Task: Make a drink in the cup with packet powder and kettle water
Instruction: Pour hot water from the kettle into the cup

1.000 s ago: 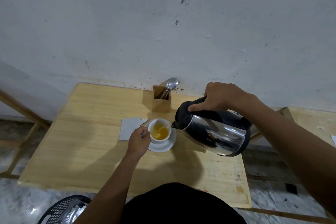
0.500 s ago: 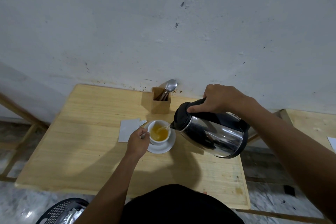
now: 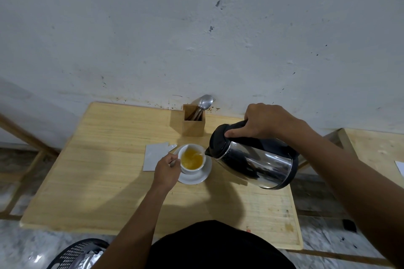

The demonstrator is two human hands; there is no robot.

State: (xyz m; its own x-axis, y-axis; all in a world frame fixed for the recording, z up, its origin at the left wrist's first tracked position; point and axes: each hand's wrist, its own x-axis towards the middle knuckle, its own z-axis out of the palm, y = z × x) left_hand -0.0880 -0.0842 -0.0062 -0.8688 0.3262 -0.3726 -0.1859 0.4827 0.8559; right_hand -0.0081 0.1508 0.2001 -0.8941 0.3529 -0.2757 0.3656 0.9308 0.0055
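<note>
A white cup (image 3: 190, 170) stands on a white saucer (image 3: 202, 178) in the middle of the wooden table (image 3: 98, 181); yellow-orange liquid fills it. My left hand (image 3: 165, 170) pinches the cup's handle on its left side. My right hand (image 3: 265, 122) grips the black handle of a steel kettle (image 3: 258, 162), which is tilted left with its spout over the cup's right rim, a thin stream running in. A torn silver packet (image 3: 154, 156) lies flat just left of the saucer.
A wooden holder (image 3: 194, 125) with spoons (image 3: 205, 101) stands against the wall behind the cup. A black mesh basket (image 3: 74, 253) sits on the floor at lower left. Another wooden surface (image 3: 376, 150) lies to the right.
The kettle stays tilted and keeps pouring; the liquid in the cup has risen a little. Both hands hold their places.
</note>
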